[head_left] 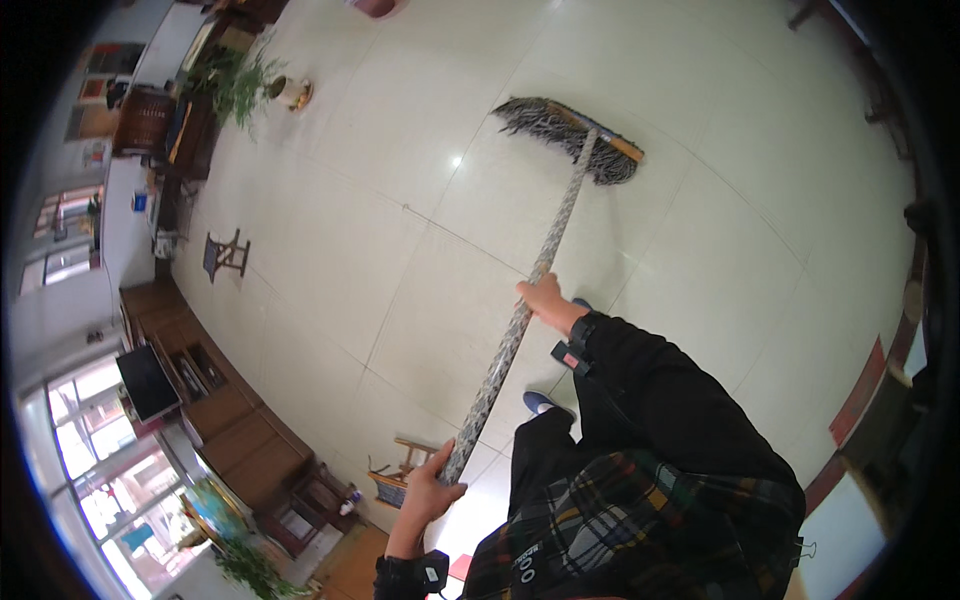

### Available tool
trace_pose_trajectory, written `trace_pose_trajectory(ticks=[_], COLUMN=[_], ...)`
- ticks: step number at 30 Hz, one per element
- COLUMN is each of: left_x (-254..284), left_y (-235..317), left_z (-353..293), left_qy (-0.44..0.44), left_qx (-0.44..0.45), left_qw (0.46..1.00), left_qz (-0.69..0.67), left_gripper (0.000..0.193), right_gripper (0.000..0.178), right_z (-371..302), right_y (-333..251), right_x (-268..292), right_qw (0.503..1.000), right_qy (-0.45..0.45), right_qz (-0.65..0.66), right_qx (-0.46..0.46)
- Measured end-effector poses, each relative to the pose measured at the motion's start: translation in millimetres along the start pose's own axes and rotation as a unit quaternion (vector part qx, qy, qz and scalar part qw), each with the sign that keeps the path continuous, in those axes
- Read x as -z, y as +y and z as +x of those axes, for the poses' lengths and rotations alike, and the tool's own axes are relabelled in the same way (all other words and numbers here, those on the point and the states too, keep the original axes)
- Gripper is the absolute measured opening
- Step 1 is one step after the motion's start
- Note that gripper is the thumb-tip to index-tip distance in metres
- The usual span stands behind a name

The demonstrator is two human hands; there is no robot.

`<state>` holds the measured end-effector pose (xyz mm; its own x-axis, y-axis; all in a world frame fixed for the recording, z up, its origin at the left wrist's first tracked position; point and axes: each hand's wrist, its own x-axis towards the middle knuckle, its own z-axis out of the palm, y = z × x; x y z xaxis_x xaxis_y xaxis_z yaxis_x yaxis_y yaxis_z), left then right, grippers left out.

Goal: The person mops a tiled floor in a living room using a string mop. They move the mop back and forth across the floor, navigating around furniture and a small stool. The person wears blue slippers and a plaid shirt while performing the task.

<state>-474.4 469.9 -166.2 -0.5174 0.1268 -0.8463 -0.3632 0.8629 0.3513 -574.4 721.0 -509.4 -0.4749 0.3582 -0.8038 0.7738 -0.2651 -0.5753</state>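
Observation:
A wide dust mop [497, 372] with a long, mottled grey-and-white handle slants across the middle of the view. Its grey yarn head [545, 122], fixed under a wooden bar, rests on the tiled floor at the upper centre. My right hand [545, 298] is closed round the handle about midway along. Near the handle's close end, my left hand [428, 497] also grips it, lower in the view and to the left.
Pale glossy tiles [410, 290] cover the floor. A potted plant [290, 93], a folding stool [226, 255] and a small wooden chair [400, 470] stand to the left. Wooden cabinets [235, 430] line that side. My shoe [540, 400] is near the handle.

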Motion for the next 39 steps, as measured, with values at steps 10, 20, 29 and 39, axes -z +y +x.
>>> trace_pose_trajectory(ticks=[10,20,29,39], left_x=[-62,-105,-52,76], left_y=[103,127,11,-164], left_z=[139,189,103,-36], left_qy=[-0.072,-0.108,-0.102,0.037], left_qx=[-0.082,-0.143,-0.094,-0.036], left_qw=[0.991,0.982,0.988,0.990], left_qz=[-0.077,-0.054,0.072,0.134], left_gripper=[0.081,0.082,0.075,0.067], right_gripper=[0.049,0.050,0.049,0.012], right_z=[142,175,48,-118], right_y=[-88,-61,41,94], right_x=[120,206,134,-59], right_qw=[0.996,0.988,0.979,0.637], right_qy=[0.055,0.133,0.169,-0.171], right_qz=[-0.059,-0.071,0.034,-0.676], right_qx=[0.039,-0.007,-0.111,0.328])
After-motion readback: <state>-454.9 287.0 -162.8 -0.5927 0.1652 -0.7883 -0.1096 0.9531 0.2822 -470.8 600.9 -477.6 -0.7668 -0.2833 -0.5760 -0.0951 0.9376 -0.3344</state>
